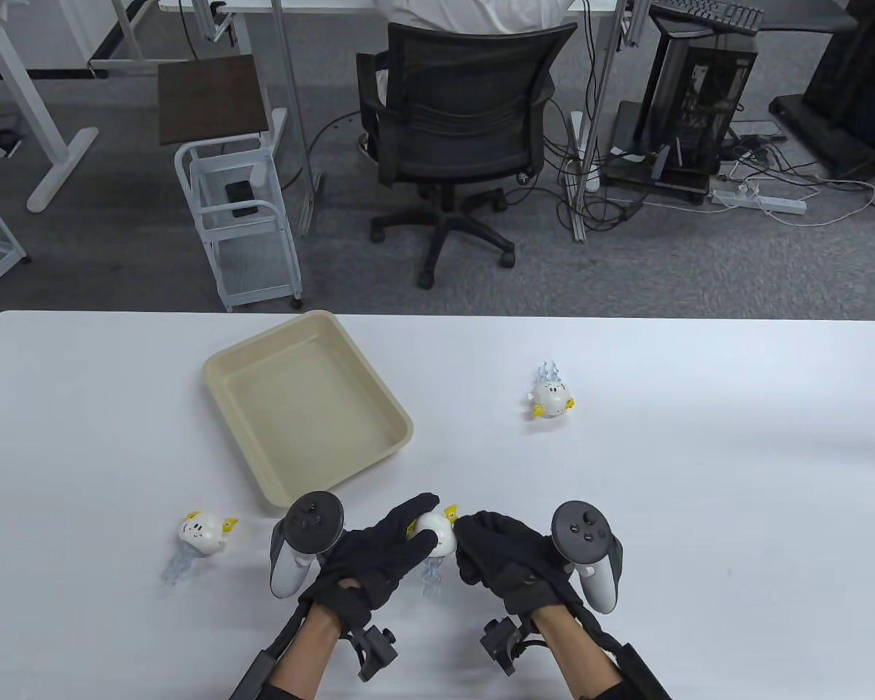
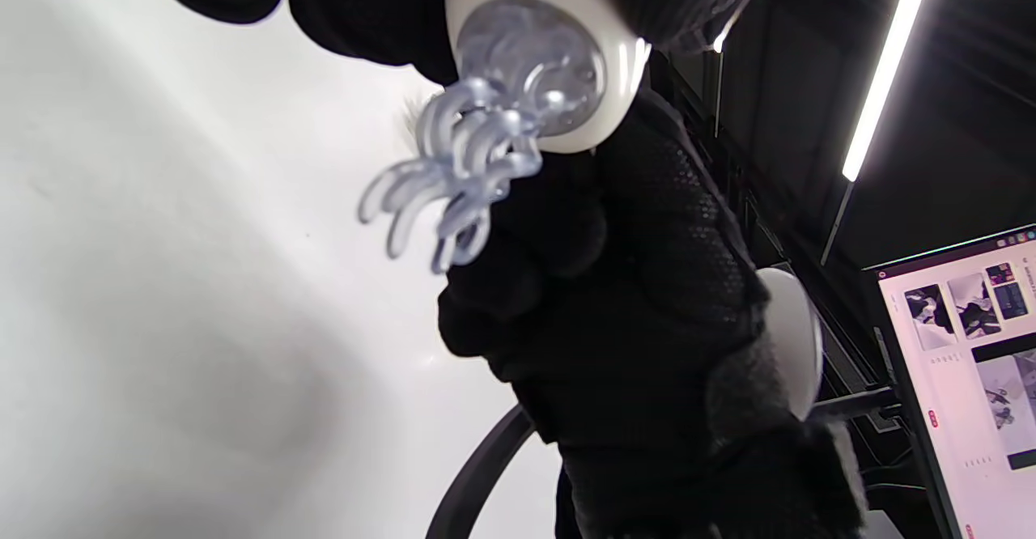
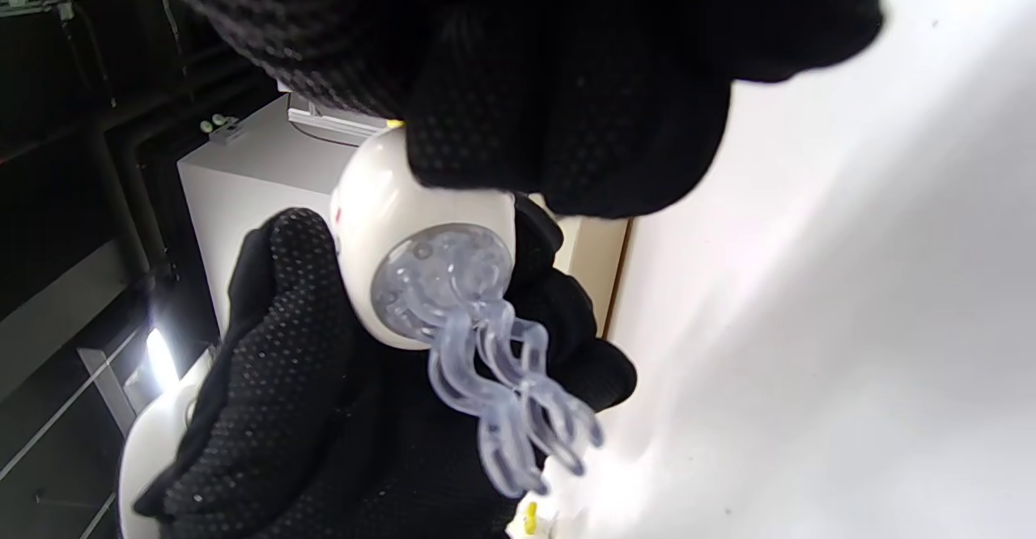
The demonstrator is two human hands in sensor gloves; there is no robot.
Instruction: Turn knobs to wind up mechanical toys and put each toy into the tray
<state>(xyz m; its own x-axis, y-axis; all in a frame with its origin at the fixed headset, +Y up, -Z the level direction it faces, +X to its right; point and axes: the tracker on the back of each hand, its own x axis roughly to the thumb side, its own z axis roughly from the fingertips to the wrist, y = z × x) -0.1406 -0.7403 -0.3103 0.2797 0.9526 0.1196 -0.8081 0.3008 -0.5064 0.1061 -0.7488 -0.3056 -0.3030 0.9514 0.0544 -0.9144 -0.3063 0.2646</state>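
Note:
A white jellyfish toy with clear tentacles and a yellow knob hangs just above the table near its front edge. My left hand grips its white body from the left. My right hand holds it from the right, fingers at the yellow knob. In the left wrist view the toy shows its clear underside; in the right wrist view the toy sits between both gloves. A second toy lies on its side at the front left. A third toy stands at the right. The beige tray holds nothing.
The white table ends at a far edge, beyond which stand a black office chair and a white cart. A lit monitor shows in the left wrist view.

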